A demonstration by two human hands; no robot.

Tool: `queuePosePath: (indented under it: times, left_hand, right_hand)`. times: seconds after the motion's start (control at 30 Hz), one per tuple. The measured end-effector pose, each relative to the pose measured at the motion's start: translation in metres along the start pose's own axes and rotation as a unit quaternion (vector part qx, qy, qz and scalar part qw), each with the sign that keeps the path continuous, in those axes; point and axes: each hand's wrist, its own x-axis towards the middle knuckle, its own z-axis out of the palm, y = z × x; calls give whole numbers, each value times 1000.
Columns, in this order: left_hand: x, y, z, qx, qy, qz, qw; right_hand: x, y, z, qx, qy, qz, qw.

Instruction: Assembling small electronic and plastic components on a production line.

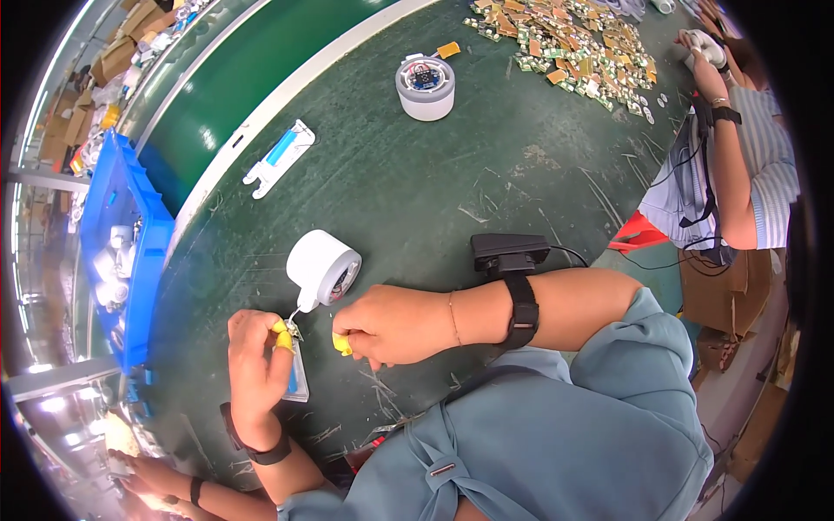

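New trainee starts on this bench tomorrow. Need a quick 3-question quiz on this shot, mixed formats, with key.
1. True or false: the white cylindrical housing nearest the left hand and right hand lies on its side on the green mat.
2. Multiple choice: what does the left hand pinch? A) a screwdriver B) a small clear plastic bag C) a roll of tape
3. Fill in: the second white housing, standing upright and open on top, shows a small ____ circuit board inside.

Key: 1 true; 2 B; 3 blue
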Motion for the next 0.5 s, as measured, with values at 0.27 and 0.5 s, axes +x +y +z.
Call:
queuePosePath:
  times: [0.27,0.5]
  left_hand:
    - [2,3,-1,-40,-7,26,999]
    - [5,20,14,-112,-15,77,991]
  right_hand:
    - [0,-4,-5,-12,-45,27,999]
    - [-4,-10,-2,-44,-9,5,999]
